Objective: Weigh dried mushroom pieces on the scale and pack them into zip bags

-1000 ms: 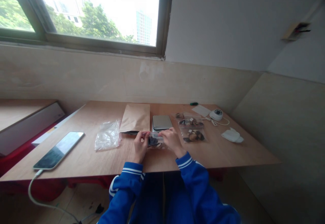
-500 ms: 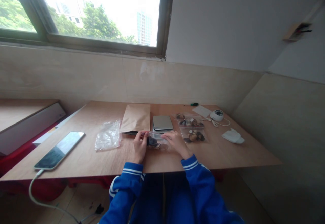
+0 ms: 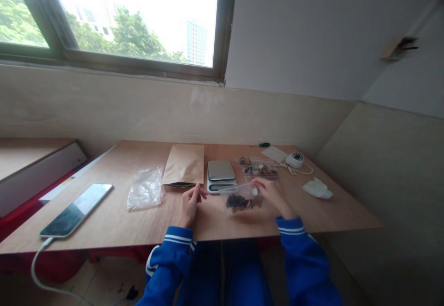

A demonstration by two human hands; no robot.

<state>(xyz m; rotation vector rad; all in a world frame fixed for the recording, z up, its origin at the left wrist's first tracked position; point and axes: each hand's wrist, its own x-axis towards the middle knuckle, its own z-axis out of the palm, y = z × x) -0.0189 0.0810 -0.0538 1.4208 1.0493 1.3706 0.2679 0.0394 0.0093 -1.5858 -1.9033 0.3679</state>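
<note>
My right hand [image 3: 271, 194] grips one end of a small clear bag with dark pieces inside [image 3: 241, 198] and holds it just above the wooden table [image 3: 121, 213]. My left hand [image 3: 192, 200] rests on the table to the left of the bag, fingers loosely curled and holding nothing. Behind the bag stands a small silver scale [image 3: 221, 174]. A brown paper pouch [image 3: 184, 166] lies to the left of the scale. Other filled clear bags [image 3: 258, 168] lie behind my right hand.
A heap of empty clear bags [image 3: 145, 188] lies left of the pouch. A tablet with a white cable [image 3: 75, 210] sits at the table's left. At the far right are a white round device [image 3: 295, 159], a white card [image 3: 274, 154] and a crumpled tissue [image 3: 316, 188].
My left hand let go of the small bag. My right hand carried the bag to the right, over the filled bags, and lifted it slightly.
</note>
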